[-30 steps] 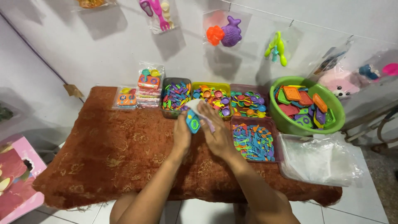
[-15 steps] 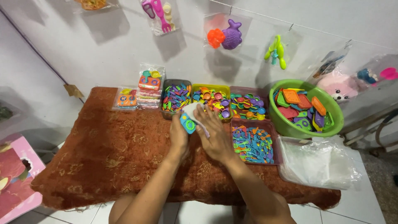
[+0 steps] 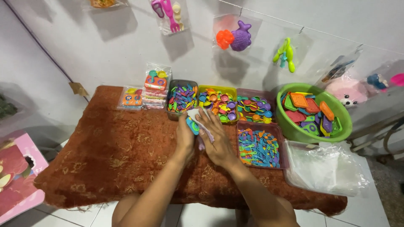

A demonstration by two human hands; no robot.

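My left hand (image 3: 185,136) and my right hand (image 3: 214,141) meet over the middle of a brown patterned cloth (image 3: 113,155). Between them they hold a small clear plastic bag (image 3: 198,114) with a blue and green toy piece (image 3: 193,125) inside. The left hand grips the toy side. Over the bag the right hand lies flat, fingers pointing away from me. Just beyond the hands stand trays of small colourful plastic toy parts (image 3: 182,98), (image 3: 218,103), (image 3: 253,109), with another tray (image 3: 259,147) right of my right hand.
A green basin (image 3: 294,130) holding larger toy pieces sits at the right. A pile of clear plastic bags (image 3: 324,168) lies near the table's right corner. Packed toy sets (image 3: 155,86) are stacked at the back left. Bagged toys hang on the wall (image 3: 233,35).
Both hands stay together on the bag; the bag and toy piece have shifted slightly as the hands work on them. Nothing else on the table has moved.
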